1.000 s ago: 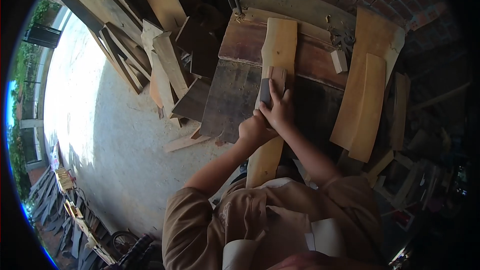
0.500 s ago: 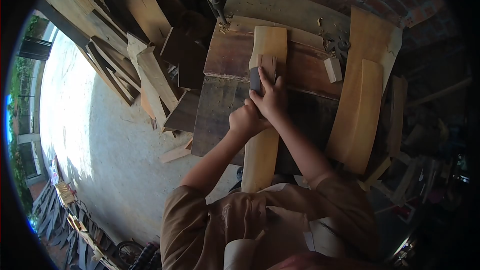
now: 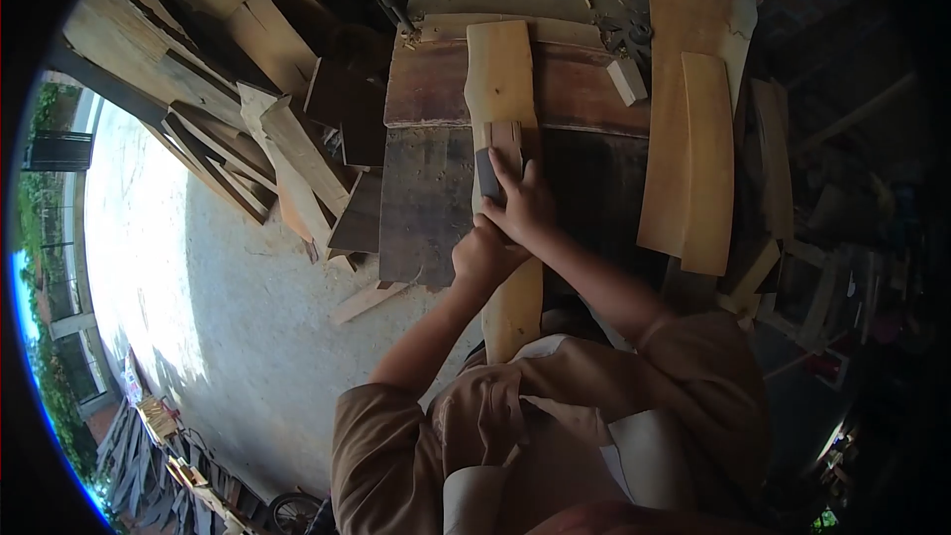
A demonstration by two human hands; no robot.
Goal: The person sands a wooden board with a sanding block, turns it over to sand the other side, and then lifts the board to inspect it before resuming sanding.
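A long pale wooden board (image 3: 503, 69) lies lengthwise on the dark workbench, its near end close to my apron. On top of it sits a sanding block (image 3: 504, 142), a small brown wooden block with a dark grey sheet along its left side. My right hand (image 3: 523, 206) grips the block from above, with fingers pointing forward along it. Just behind, my left hand (image 3: 481, 258) is closed round what seems to be the block's rear end, against the right hand. The rear of the block is hidden by both hands.
The workbench (image 3: 426, 198) has a raised reddish plank across it. A small pale wood block (image 3: 626, 81) and metal clamp-like parts (image 3: 634, 35) lie at the back right. Two wide boards (image 3: 705, 159) rest at the right. Scrap timber (image 3: 287, 129) leans at the left.
Both hands and the sanding block have slid along the board toward my body. The whole view has also shifted a little, while the board keeps its place on the bench.
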